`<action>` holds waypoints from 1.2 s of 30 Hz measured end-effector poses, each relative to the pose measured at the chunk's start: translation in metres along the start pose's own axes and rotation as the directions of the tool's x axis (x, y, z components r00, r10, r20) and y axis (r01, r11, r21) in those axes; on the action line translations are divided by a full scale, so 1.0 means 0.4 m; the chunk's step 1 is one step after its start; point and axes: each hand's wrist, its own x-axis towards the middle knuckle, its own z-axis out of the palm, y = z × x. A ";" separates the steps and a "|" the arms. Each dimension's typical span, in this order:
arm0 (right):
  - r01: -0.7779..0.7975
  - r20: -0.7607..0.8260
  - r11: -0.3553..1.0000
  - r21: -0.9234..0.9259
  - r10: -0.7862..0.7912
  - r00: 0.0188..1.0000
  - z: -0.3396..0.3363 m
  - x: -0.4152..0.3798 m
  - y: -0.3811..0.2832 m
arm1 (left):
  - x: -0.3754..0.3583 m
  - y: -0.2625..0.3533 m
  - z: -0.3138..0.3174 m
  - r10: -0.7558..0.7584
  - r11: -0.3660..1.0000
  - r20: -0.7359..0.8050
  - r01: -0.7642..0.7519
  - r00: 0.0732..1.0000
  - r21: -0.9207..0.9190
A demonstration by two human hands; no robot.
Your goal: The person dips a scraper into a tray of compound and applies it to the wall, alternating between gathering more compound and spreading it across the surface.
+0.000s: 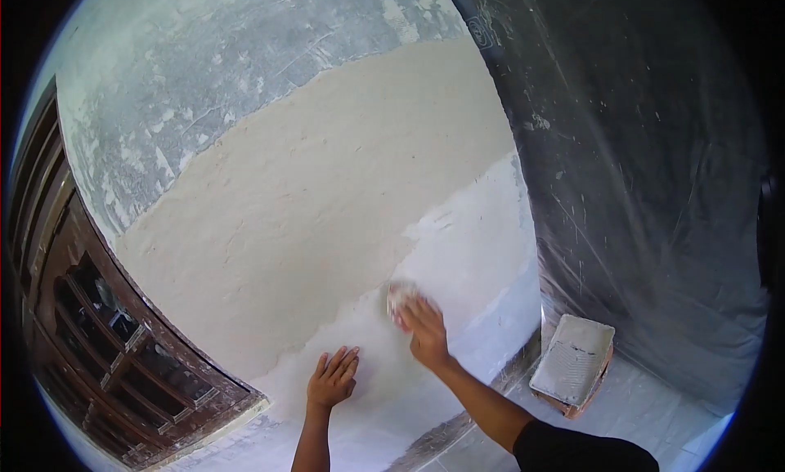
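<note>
My right hand (421, 329) is closed round a small pale pad (401, 296) and presses it against the wall, near the border between beige and white coating. Motion blur hides the pad's exact kind. To the left and a little lower, my left hand (333, 378) rests flat on the white part of the wall, fingers spread and holding nothing. The wall (311, 170) carries a wide beige coated band in the middle, grey patchy plaster above it and a white layer below.
A brown wooden window frame (114, 333) borders the wall on the left. Dark plastic sheeting (638, 170) hangs on the right. At its foot, a ridged paint tray (572, 359) with whitish residue sits on a reddish support above the tiled floor (654, 411).
</note>
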 end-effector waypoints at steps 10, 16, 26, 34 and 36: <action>0.022 0.201 1.000 -0.002 -0.021 0.979 0.037 -0.108 -0.021 | -0.006 0.012 0.005 -0.042 0.999 0.006 0.042 0.999 0.013; 0.036 0.028 0.999 0.005 -0.036 0.999 0.000 0.039 -0.016 | -0.003 0.013 0.001 -0.027 0.998 0.008 0.026 1.000 0.064; 0.077 0.255 0.995 0.056 -0.088 0.963 0.052 -0.116 -0.054 | -0.008 0.016 0.007 -0.038 0.999 0.005 0.038 0.999 0.010; 0.068 -0.042 0.996 -0.057 -0.071 0.997 0.044 0.175 -0.050 | -0.005 0.012 0.003 -0.029 1.000 -0.023 0.029 0.999 -0.005; 0.001 -0.023 0.995 -0.097 -0.003 1.000 0.079 0.179 -0.065 | -0.002 0.013 -0.004 -0.026 0.999 -0.020 0.026 0.999 -0.028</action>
